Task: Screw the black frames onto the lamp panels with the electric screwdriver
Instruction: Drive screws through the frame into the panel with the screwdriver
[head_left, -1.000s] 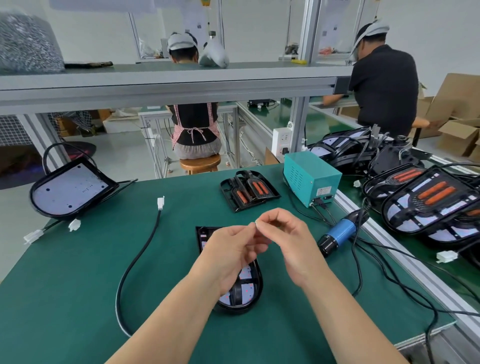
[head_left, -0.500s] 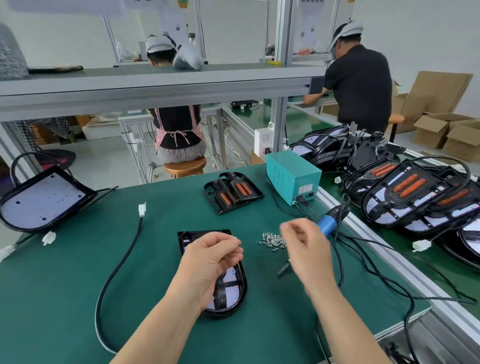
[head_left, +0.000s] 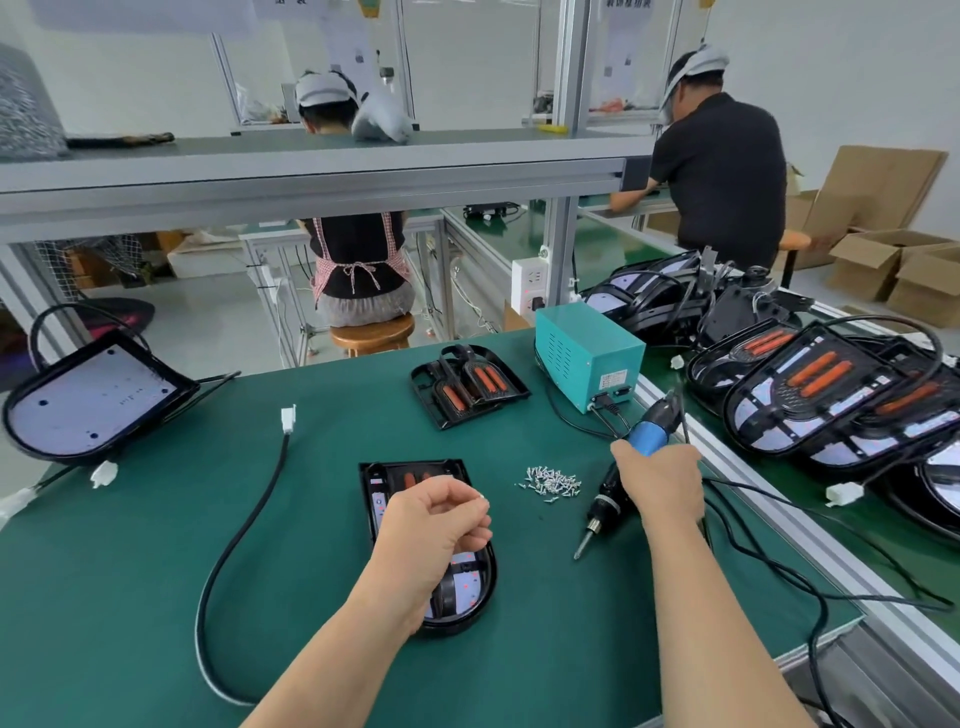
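Blue screwdriver (head_left: 644, 441) now in right hand (head_left: 660, 480) (newly gripped).

left hand (head_left: 431, 522) curled, pinching a screw (head_left: 483, 497), right hand (head_left: 661, 480) gripping the electric screwdriver (head_left: 647, 434)

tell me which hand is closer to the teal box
Right. The right hand, gripping the screwdriver, is in front of the teal box; the left hand, pinching a screw, is farther off, above the lamp panel.

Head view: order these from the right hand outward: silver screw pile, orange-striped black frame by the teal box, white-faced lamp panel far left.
1. Silver screw pile, just left of the right hand.
2. Orange-striped black frame, back centre.
3. White-faced lamp panel, far left edge.
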